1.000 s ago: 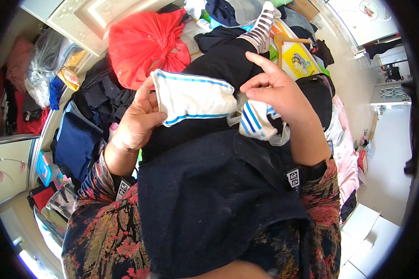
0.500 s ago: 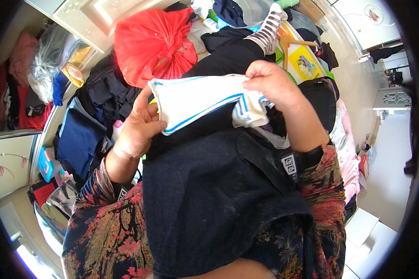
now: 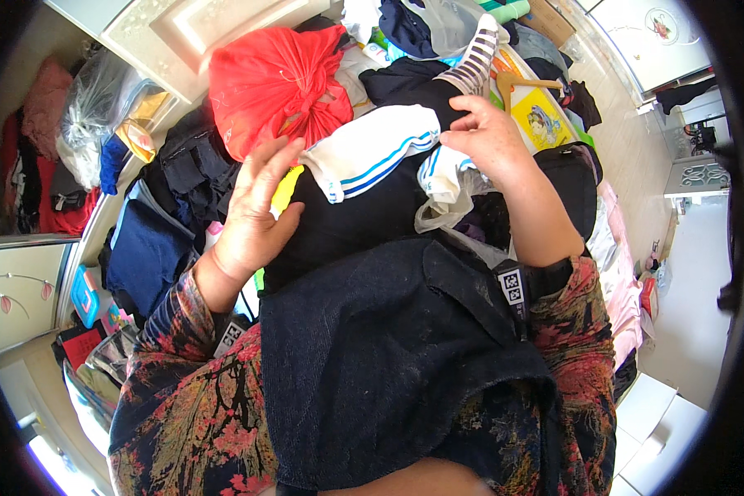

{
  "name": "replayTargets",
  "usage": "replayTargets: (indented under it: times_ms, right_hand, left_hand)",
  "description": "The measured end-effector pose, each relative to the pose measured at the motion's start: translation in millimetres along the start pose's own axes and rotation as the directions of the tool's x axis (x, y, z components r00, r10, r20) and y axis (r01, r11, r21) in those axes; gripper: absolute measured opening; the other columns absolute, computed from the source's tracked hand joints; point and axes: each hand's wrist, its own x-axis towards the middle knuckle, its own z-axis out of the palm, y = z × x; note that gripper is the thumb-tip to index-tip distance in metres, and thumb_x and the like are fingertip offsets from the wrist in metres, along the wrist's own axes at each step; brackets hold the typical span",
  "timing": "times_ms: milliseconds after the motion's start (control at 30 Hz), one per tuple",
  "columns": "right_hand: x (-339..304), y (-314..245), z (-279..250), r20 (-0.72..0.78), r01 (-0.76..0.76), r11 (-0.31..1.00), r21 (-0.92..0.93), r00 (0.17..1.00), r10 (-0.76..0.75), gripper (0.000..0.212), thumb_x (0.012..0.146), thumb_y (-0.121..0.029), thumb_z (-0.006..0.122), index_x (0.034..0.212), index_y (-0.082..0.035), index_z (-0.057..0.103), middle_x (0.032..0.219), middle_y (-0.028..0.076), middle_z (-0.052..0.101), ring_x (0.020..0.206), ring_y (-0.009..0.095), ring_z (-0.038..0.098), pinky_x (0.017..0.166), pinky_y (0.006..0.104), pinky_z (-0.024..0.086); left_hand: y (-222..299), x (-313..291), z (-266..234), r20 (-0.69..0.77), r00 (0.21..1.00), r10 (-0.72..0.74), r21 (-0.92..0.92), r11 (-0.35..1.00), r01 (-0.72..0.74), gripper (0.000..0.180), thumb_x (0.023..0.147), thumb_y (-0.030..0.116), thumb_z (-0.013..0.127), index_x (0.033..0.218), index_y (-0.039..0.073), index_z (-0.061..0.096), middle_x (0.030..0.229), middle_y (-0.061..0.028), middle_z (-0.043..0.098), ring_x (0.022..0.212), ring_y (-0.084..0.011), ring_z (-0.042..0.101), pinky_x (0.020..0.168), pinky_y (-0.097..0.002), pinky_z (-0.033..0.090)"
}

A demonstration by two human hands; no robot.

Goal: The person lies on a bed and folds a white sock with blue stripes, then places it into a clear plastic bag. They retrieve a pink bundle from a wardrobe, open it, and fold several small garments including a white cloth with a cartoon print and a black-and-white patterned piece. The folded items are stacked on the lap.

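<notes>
Garment [image 3: 372, 157]: white, blue-striped, folded; lies on dark clothes at centre; long axis runs 8 to 2 o'clock.
Right hand [image 3: 492, 136]: pinches its 2 o'clock end.
Left hand [image 3: 252, 211]: fingers spread wide, holding nothing, at 8 o'clock.
Red bag [image 3: 269, 87]: at 11 o'clock.

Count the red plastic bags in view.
1. The red plastic bag lies knotted at the top of the clothes pile, just above the left hand and left of the white blue-striped garment. Others may be buried.
</notes>
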Motion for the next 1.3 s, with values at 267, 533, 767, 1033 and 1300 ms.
replayTargets:
  times_ms: [267,533,767,1033,1300]
  right_hand:
    - [-28.1,10.4,-12.9,0.362,-0.191,0.936,0.295,0.929,0.076,0.032,0.083,-0.005,0.074,0.113,-0.001,0.067,0.088,0.006,0.069,0.078,0.013,0.065,0.07,0.0252,0.05]
    - [-37.1,28.8,-8.5,0.43,-0.162,0.956,0.245,0.902,0.042,0.028,0.085,-0.009,0.071,0.112,-0.002,0.067,0.087,0.002,0.068,0.078,0.01,0.062,0.07,0.0243,0.049]
    - [-45.7,13.1,5.4,0.464,-0.077,0.937,0.34,0.881,-0.096,0.021,0.091,-0.016,0.07,0.107,-0.002,0.07,0.089,0.002,0.068,0.079,0.008,0.062,0.072,0.0231,0.049]
    - [-24.4,-4.6,56.0,0.43,-0.218,0.95,0.223,0.897,0.105,0.049,0.09,-0.045,0.07,0.096,0.003,0.07,0.08,0.008,0.068,0.071,0.013,0.061,0.065,0.0281,0.049]
    - [-12.1,9.4,72.9,0.307,-0.171,0.867,0.469,0.951,0.021,0.02,0.085,-0.019,0.074,0.084,0.001,0.07,0.073,0.004,0.067,0.064,0.011,0.06,0.059,0.0292,0.047]
  left_hand:
    - [-0.9,37.5,16.0,0.074,0.949,0.306,0.029,0.951,-0.309,0.032,0.073,-0.009,0.064,0.1,0.007,0.071,0.106,-0.0133,0.065,0.1,-0.0335,0.064,0.087,-0.0409,0.051]
    - [17.9,14.8,-1.3,0.41,0.863,0.296,-0.155,0.955,-0.254,0.027,0.077,-0.001,0.068,0.103,0.007,0.07,0.085,-0.0106,0.065,0.079,-0.0318,0.064,0.071,-0.0388,0.051]
    - [26.2,30.1,-3.0,0.376,0.913,0.155,-0.311,0.95,-0.033,0.02,0.088,0.0,0.068,0.108,0.003,0.071,0.095,-0.0097,0.071,0.088,-0.0196,0.069,0.079,-0.0309,0.054]
    - [-14.7,73.6,38.5,0.223,0.936,-0.274,-0.15,0.939,0.311,0.036,0.081,0.022,0.081,0.106,-0.001,0.069,0.1,-0.0132,0.067,0.094,-0.0226,0.065,0.084,-0.0331,0.051]
    - [-26.2,71.2,57.1,0.272,0.832,-0.484,-0.782,0.392,0.484,0.01,0.091,0.003,0.068,0.098,0.005,0.062,0.09,-0.0046,0.068,0.078,-0.0129,0.063,0.072,-0.025,0.051]
